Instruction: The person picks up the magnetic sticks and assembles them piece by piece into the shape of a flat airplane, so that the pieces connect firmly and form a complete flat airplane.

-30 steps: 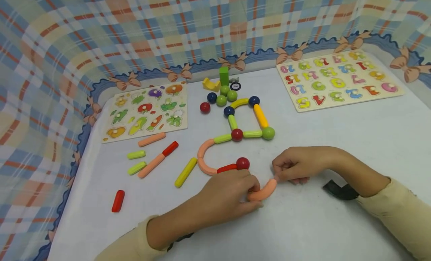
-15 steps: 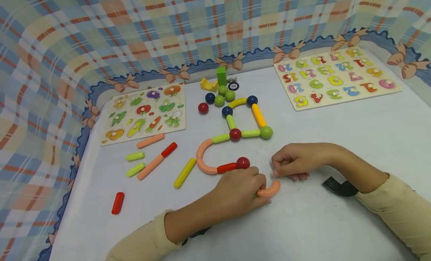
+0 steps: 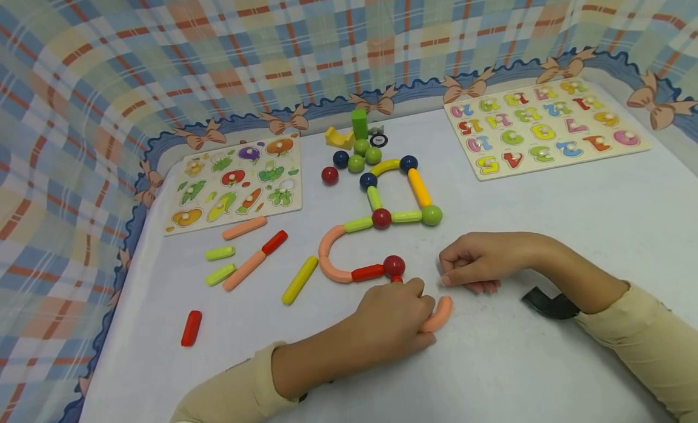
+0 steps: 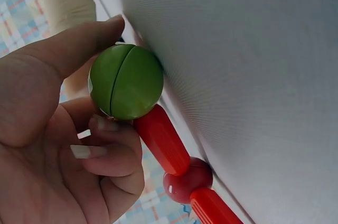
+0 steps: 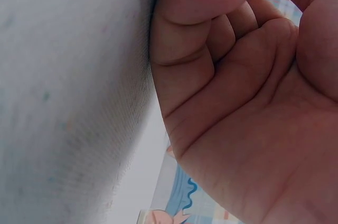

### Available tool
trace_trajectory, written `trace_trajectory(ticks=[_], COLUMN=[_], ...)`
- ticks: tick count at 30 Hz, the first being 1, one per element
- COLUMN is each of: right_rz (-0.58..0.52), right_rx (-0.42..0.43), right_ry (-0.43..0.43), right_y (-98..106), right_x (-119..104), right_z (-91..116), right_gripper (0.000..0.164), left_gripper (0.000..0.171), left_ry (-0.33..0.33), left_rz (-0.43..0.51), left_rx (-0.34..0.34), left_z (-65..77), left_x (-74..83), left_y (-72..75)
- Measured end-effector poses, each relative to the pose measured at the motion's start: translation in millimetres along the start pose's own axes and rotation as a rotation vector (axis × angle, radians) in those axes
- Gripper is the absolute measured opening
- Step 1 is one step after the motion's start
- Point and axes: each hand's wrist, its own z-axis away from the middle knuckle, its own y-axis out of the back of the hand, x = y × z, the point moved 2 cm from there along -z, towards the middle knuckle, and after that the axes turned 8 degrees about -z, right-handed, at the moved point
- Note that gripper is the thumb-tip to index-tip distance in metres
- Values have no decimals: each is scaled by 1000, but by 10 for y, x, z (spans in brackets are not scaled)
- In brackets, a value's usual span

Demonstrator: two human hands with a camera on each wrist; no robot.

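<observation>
My left hand (image 3: 395,317) pinches a green ball (image 4: 127,81) between thumb and fingers, which hides it in the head view. Against that ball sits a short red stick (image 4: 162,139), leading to a dark red ball (image 3: 394,266). From there another red stick (image 3: 368,272) joins curved peach sticks (image 3: 332,266) in a chain. A loose-looking curved peach stick (image 3: 443,313) pokes out beyond my left fingers; its near end is hidden. Just right of it, my right hand (image 3: 482,262) rests on the table, fingers loosely curled around nothing.
Above lies a closed loop of sticks and balls, including a yellow-orange stick (image 3: 420,188). Loose sticks lie left, among them a yellow one (image 3: 300,280). Several balls (image 3: 356,163) and blocks stand behind. A vegetable puzzle board (image 3: 234,183) and a number board (image 3: 545,129) flank them.
My left hand has shifted right, and the short red stick below the red ball now shows. My right fingertips have parted from the curved peach stick, which has turned more upright.
</observation>
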Motion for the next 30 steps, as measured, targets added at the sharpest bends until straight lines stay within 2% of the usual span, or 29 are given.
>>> trace_trajectory(ticks=[9, 12, 16, 20, 24, 30], right_rz=[-3, 0, 22, 23, 18, 10], right_rx=[0, 6, 55, 85, 86, 90], right_ry=[-9, -4, -10, -30, -41, -46], right_y=[4, 18, 51, 69, 69, 63], right_x=[0, 5, 14, 24, 31, 28], right_z=[-11, -13, -14, -15, -13, -15], right_gripper=[20, 18, 17, 17, 17, 17], left_gripper=[34, 34, 31, 26, 25, 28], left_ry=[-1, -5, -38, -70, -69, -86], left_rz=[-12, 13, 61, 94, 92, 57], left_rx=[-43, -58, -69, -66, -58, 1], left_z=[8, 5, 18, 22, 20, 18], left_x=[-19, -56, -101, -114, -103, -88], left_y=[6, 1, -2, -8, -14, -2])
